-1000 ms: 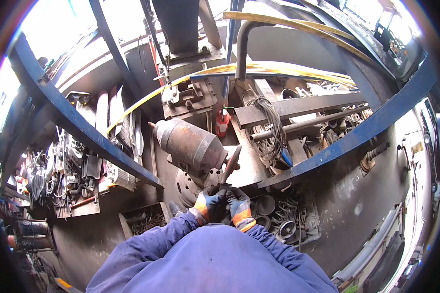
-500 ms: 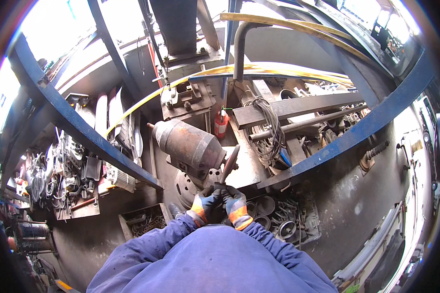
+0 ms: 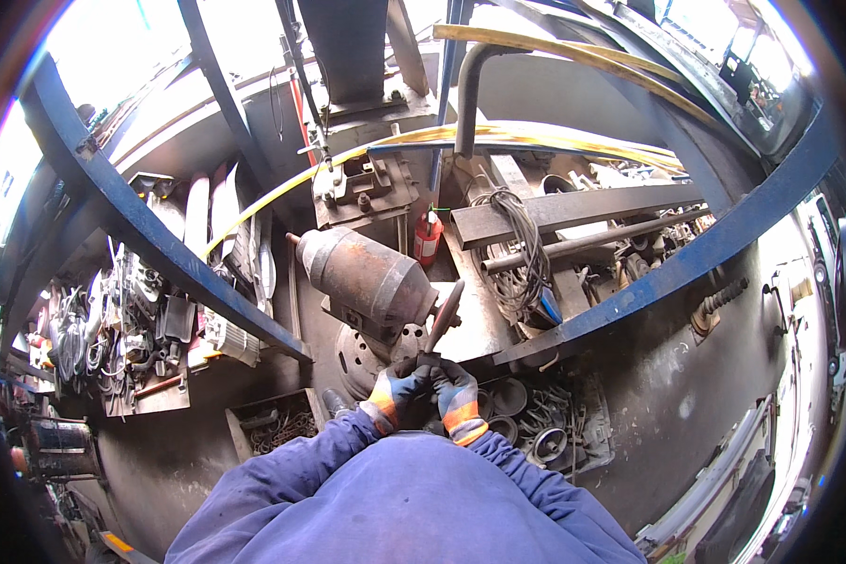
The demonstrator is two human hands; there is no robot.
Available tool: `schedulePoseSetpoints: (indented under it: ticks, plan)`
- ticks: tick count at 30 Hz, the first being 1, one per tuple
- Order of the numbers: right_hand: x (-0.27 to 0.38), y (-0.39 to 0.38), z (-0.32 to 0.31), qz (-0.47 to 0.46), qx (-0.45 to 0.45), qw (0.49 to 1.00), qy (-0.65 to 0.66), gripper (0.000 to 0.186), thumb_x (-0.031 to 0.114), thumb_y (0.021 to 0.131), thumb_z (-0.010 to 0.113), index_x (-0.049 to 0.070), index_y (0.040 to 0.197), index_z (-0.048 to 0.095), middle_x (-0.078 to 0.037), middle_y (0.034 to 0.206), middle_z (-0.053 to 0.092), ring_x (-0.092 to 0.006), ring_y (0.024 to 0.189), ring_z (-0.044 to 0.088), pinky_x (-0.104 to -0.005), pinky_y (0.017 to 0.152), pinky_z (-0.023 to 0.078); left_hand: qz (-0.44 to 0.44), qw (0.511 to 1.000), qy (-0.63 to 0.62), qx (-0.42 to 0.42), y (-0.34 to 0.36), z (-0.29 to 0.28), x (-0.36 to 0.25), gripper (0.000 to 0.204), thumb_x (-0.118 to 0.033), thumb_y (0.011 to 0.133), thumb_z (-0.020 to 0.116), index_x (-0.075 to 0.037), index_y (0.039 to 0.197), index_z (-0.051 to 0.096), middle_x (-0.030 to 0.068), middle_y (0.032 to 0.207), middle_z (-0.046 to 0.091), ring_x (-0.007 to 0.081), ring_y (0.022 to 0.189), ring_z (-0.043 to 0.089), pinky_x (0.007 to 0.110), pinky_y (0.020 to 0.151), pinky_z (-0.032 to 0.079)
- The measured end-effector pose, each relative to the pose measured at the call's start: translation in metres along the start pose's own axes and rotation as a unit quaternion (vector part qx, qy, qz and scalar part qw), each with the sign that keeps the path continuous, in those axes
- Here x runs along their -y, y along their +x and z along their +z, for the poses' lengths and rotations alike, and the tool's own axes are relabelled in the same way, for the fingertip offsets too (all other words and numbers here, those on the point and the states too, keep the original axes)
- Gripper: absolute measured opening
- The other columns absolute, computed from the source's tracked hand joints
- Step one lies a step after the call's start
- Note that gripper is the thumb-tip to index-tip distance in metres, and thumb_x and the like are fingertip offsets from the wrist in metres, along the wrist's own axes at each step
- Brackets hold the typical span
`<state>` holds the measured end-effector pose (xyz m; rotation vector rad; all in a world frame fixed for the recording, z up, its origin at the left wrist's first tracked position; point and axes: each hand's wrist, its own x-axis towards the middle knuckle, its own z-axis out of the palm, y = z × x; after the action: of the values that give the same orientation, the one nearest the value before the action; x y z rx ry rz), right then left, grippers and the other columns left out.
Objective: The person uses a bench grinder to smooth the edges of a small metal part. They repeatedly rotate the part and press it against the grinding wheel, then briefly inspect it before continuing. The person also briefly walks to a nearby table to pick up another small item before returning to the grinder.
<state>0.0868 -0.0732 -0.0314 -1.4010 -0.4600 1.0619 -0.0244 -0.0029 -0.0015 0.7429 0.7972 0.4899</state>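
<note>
Both my hands wear dark gloves with blue and orange parts and are close together in front of a rusty motor. A thin disc, seen nearly edge-on, sits on the motor's right end. My left hand has its fingers closed just below the disc's near edge. Beside it, my right hand is closed too, fingertips almost meeting the left ones. A small dark piece seems to be between them; the gloves hide most of it, and I cannot tell whether it touches the disc. A round perforated metal base stands under the motor.
Blue steel beams cross on both sides. Behind the motor stands a red fire extinguisher. Cable loops hang over a steel channel. On the floor are a box of chain and a tray of metal parts. Scrap heaps lie left.
The view has shifted very slightly. My hands keep the same place by the disc, with no clear change in their grip.
</note>
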Motion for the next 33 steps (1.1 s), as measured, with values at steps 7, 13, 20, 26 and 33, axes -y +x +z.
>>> schedulePoseSetpoints:
  ticks: [7, 13, 20, 26, 33]
  plan:
    - [-0.006, 0.002, 0.002, -0.151, 0.062, 0.987, -0.004, 0.019, 0.005, 0.092, 0.061, 0.004, 0.108, 0.070, -0.003, 0.100, 0.071, -0.0102, 0.085, 0.063, -0.0243, 0.078, 0.050, 0.038, 0.996, 0.032, 0.077, -0.003, -0.010, -0.004, 0.037, -0.026, 0.091, 0.067, -0.003, 0.117, 0.057, 0.0024, 0.098, 0.065, 0.0117, 0.083, 0.060, 0.027, 0.073, 0.050]
    - [0.004, 0.000, -0.001, -0.120, 0.069, 0.990, -0.017, 0.019, 0.003, 0.091, 0.060, 0.001, 0.108, 0.069, -0.007, 0.102, 0.070, -0.0143, 0.094, 0.064, -0.0284, 0.088, 0.050, 0.019, 0.998, 0.037, 0.046, -0.003, -0.009, -0.003, 0.037, -0.026, 0.090, 0.068, -0.002, 0.116, 0.057, 0.0037, 0.097, 0.065, 0.0120, 0.083, 0.059, 0.028, 0.073, 0.050]
    - [-0.005, 0.010, -0.006, -0.144, -0.001, 0.984, -0.109, 0.016, 0.012, 0.092, 0.062, -0.001, 0.101, 0.066, -0.006, 0.087, 0.069, -0.0132, 0.079, 0.060, -0.0289, 0.074, 0.050, -0.043, 0.998, -0.034, -0.008, 0.003, 0.009, -0.007, 0.032, -0.025, 0.092, 0.066, -0.002, 0.113, 0.061, 0.0023, 0.091, 0.065, 0.0128, 0.077, 0.060, 0.028, 0.069, 0.050]
    - [-0.003, 0.013, 0.008, -0.123, 0.021, 0.989, -0.080, 0.015, 0.008, 0.091, 0.060, -0.001, 0.100, 0.068, -0.009, 0.090, 0.071, -0.0153, 0.081, 0.064, -0.0297, 0.078, 0.051, -0.003, 1.000, -0.007, -0.029, 0.008, -0.013, 0.008, 0.036, -0.036, 0.091, 0.066, -0.003, 0.106, 0.065, 0.0012, 0.091, 0.066, 0.0111, 0.078, 0.059, 0.026, 0.068, 0.049]
    - [-0.014, 0.017, 0.007, -0.121, 0.041, 0.987, -0.094, 0.016, 0.006, 0.091, 0.060, 0.000, 0.101, 0.070, -0.008, 0.092, 0.072, -0.0144, 0.085, 0.065, -0.0286, 0.081, 0.050, 0.024, 0.998, 0.037, -0.047, 0.011, -0.020, 0.015, 0.043, -0.042, 0.091, 0.064, -0.003, 0.110, 0.064, 0.0012, 0.092, 0.065, 0.0115, 0.079, 0.059, 0.027, 0.069, 0.049]
